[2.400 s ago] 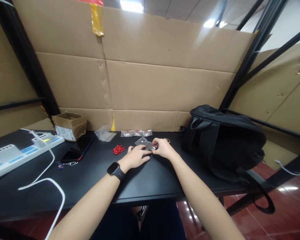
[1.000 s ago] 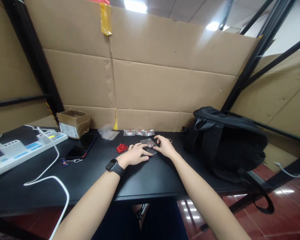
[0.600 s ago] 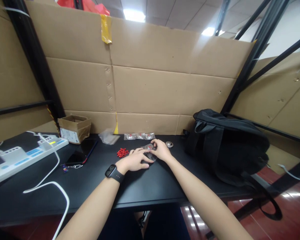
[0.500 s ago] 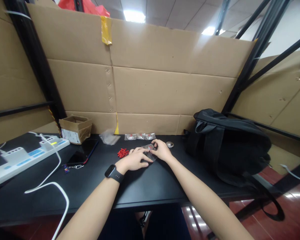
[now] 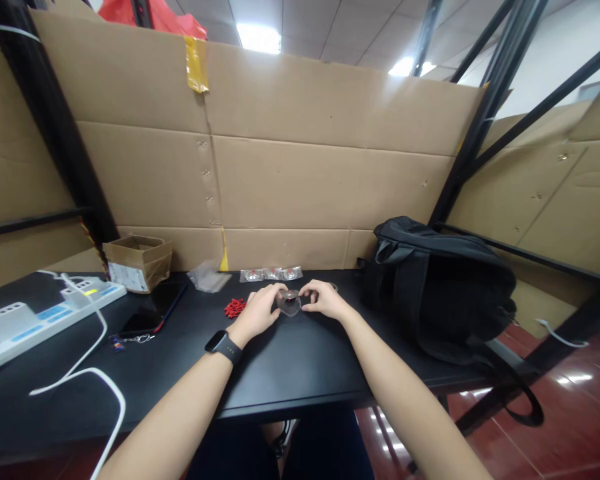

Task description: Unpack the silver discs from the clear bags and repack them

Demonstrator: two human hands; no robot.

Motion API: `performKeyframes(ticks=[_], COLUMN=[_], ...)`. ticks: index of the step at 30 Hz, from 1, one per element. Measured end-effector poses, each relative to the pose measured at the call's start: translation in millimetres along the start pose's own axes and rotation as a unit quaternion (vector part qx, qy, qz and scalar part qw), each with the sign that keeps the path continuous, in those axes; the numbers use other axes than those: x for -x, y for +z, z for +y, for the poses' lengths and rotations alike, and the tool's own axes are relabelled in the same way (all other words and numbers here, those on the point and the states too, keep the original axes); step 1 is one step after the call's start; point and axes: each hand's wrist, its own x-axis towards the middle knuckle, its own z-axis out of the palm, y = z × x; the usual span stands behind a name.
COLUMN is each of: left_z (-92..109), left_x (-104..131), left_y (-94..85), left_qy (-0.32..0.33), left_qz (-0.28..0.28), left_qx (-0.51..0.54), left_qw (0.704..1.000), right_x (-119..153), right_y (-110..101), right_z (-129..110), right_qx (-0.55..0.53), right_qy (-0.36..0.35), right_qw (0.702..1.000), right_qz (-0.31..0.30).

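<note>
Between my two hands is a small clear plastic bag (image 5: 289,305) with something round and reddish near its top edge. My left hand (image 5: 260,308) pinches the bag's left side, with a dark watch on that wrist. My right hand (image 5: 325,300) has its fingers closed on the right side of the same bag. Left of my left hand lies a pile of red clips or ties (image 5: 235,307), too small to make out. Behind my hands sits a row of bagged round silver pieces (image 5: 271,274). A round metal piece (image 5: 335,287) is mostly hidden behind my right hand.
A black backpack (image 5: 440,293) stands at the right. On the left are a phone (image 5: 153,313), a white power strip (image 5: 45,327) with a loose cable, and a small cardboard box (image 5: 139,260). Clear bags (image 5: 209,276) lie near the cardboard wall (image 5: 280,180).
My left hand has gone from lying spread over the bag to pinching its left edge. The bag is now held up between both hands. The view has shifted slightly right.
</note>
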Motion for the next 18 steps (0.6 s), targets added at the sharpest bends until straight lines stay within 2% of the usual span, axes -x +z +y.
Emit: performKeyframes(ticks=[4, 9, 11, 14, 18], left_z=[0.1, -2.2, -3.9, -6.1, -8.1], left_x=[-1.1, -2.3, -2.5, -2.9, -4.2], left_y=[0.6, -6.6, -10.4, -13.6, -9.9], left_qy=[-0.028, -0.055, -0.073, -0.092, -0.1], left_qz=[0.003, -0.014, -0.022, -0.03, -0.017], left_qx=[-0.076, -0.072, -0.058, -0.014, 0.081], left_qw=[0.997, 0.996, 0.995, 0.995, 0.991], right_x=[-3.8, -3.4, -2.1, -0.9, -0.3], right_y=[8.6, 5.2, 2.8, 1.4, 3.3], right_z=[-2.5, -4.6, -4.2, -3.6, -4.1], right_qx=[0.028, 0.043, 0.031, -0.007, -0.066], right_qy=[-0.041, -0.054, -0.037, 0.025, 0.081], right_qw=[0.999, 0.998, 0.999, 1.0, 0.994], right_qz=[0.012, 0.015, 0.015, 0.005, -0.012])
